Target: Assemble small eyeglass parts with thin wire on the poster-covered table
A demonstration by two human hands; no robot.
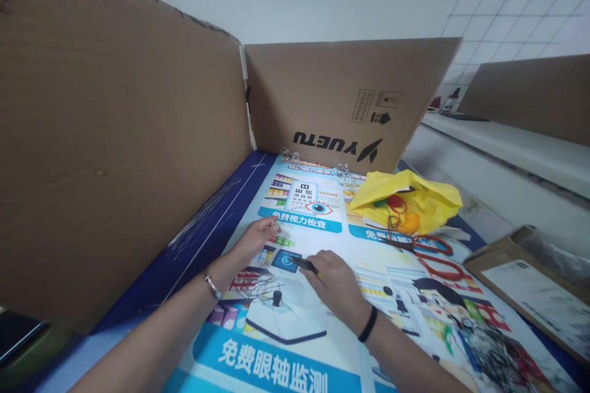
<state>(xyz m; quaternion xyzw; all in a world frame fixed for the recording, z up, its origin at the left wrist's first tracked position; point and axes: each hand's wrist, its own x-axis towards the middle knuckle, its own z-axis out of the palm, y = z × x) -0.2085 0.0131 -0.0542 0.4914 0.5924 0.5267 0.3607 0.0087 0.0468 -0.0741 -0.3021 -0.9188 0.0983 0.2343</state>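
Observation:
My left hand [263, 236] is closed in a pinch above the printed poster [290, 242]. What its fingertips hold, if anything, is too small to make out. My right hand [336, 282] grips a pair of pliers [304, 264], whose dark narrow jaws point left toward my left hand without touching it. The pliers' handles are mostly hidden in my palm. Below and between my hands, a loose bunch of thin wire pieces [260, 287] lies on the poster.
Cardboard panels [341, 86] stand at the left and back. To the right are a yellow bag [428, 199] with coloured thread, red-handled scissors [431, 245], a tangled wire pile [495, 353] and a cardboard box [530, 276]. Long thin wires [203, 215] lie along the left panel.

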